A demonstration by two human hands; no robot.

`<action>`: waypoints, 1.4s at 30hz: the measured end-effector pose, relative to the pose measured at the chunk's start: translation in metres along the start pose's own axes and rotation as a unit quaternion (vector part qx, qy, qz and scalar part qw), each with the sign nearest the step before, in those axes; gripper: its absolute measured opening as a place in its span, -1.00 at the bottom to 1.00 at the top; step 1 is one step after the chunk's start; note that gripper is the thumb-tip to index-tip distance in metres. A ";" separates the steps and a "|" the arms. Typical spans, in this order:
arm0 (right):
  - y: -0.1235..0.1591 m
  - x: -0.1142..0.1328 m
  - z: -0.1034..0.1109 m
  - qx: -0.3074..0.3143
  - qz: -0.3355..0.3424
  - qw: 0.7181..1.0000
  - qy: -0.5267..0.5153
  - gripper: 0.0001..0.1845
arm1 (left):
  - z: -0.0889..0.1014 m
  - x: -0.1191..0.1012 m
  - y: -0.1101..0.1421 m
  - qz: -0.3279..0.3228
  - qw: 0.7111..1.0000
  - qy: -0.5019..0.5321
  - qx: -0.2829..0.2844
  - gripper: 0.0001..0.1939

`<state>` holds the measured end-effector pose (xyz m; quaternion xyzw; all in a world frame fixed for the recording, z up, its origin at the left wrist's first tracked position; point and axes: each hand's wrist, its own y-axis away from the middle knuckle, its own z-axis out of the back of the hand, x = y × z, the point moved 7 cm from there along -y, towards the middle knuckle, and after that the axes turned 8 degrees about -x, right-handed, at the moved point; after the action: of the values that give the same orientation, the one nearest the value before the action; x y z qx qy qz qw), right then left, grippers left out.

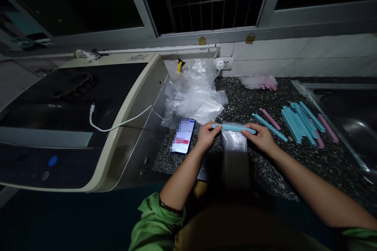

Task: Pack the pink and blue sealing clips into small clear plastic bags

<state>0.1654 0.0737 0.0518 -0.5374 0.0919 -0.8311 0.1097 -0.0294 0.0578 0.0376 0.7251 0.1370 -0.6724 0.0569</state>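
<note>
A light-blue bag sealing clip (232, 127) lies crosswise in front of me, at the top edge of a clear plastic bag (235, 147). My left hand (207, 135) is closed on the clip's left end, thumb pressed along it. At the other end, my right hand (261, 136) pinches it between thumb and fingers. The bag hangs down toward me below the clip, its lower part in shadow. To the right of my right hand are a single blue clip (269, 127), a pink clip (270, 119) and a pile of several blue clips (299, 121).
A lit phone (184, 137) lies left of my left hand. Behind it are crumpled clear plastic bags (200, 98). A washing machine (118, 113) with a white cable (126, 122) stands left. A sink (350, 113) is at right, and a bag of pink clips (257, 82) near the wall.
</note>
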 end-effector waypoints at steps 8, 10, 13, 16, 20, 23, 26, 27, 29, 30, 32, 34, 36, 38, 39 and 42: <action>0.001 0.001 0.000 0.001 0.008 1.000 0.001 -0.68 | -0.001 0.003 0.001 0.028 1.000 0.014 -0.001 -0.61; 0.001 0.001 0.000 -0.002 0.008 1.000 0.002 -0.68 | -0.005 0.004 0.003 0.051 0.998 0.029 0.019 -0.55; 0.000 0.002 0.001 -0.008 0.010 1.000 0.003 -0.69 | -0.017 0.007 0.009 0.087 0.991 0.020 0.101 -0.48; 0.000 0.003 0.002 -0.009 0.011 1.000 0.000 -0.69 | -0.028 0.013 0.015 0.107 0.979 -0.011 0.175 -0.45; 0.001 0.002 0.001 -0.017 0.014 1.000 -0.003 -0.69 | -0.029 0.022 0.014 0.121 0.977 -0.026 0.175 -0.45; 0.002 0.001 0.001 -0.034 0.011 0.999 -0.009 -0.68 | -0.029 0.025 0.013 0.123 0.977 -0.024 0.171 -0.43; 0.003 0.000 0.002 -0.051 0.004 0.999 -0.013 -0.68 | -0.028 0.025 0.013 0.117 0.979 -0.033 0.161 -0.44; 0.003 0.000 0.002 -0.055 0.002 0.998 -0.012 -0.68 | -0.027 0.025 0.013 0.117 0.979 -0.040 0.161 -0.44; 0.002 -0.001 0.004 -0.064 -0.002 0.998 -0.007 -0.68 | -0.027 0.025 0.013 0.117 0.978 -0.053 0.164 -0.46; 0.002 -0.001 0.005 -0.066 -0.004 0.998 -0.005 -0.67 | -0.028 0.025 0.014 0.116 0.977 -0.057 0.168 -0.46; 0.003 0.000 0.005 -0.066 -0.006 0.998 -0.006 -0.67 | -0.028 0.025 0.013 0.110 0.977 -0.064 0.169 -0.47; 0.003 -0.001 0.004 -0.067 -0.007 0.998 -0.012 -0.68 | -0.027 0.025 0.012 0.103 0.979 -0.071 0.162 -0.47; 0.003 -0.001 0.004 -0.071 -0.008 0.997 -0.014 -0.68 | -0.026 0.023 0.011 0.102 0.980 -0.074 0.156 -0.46; 0.003 -0.002 0.005 -0.076 -0.010 0.997 -0.012 -0.68 | -0.026 0.022 0.012 0.104 0.980 -0.071 0.154 -0.45; 0.003 -0.002 0.005 -0.078 -0.010 0.997 -0.012 -0.69 | -0.026 0.021 0.013 0.107 0.979 -0.069 0.156 -0.44; 0.002 -0.002 0.010 -0.094 -0.009 0.995 -0.013 -0.70 | -0.028 0.022 0.016 0.123 0.975 -0.068 0.172 -0.44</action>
<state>0.1749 0.0720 0.0536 -0.5565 0.1636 -0.8129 0.0524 0.0032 0.0528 0.0170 0.6880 -0.0758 -0.7214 0.0227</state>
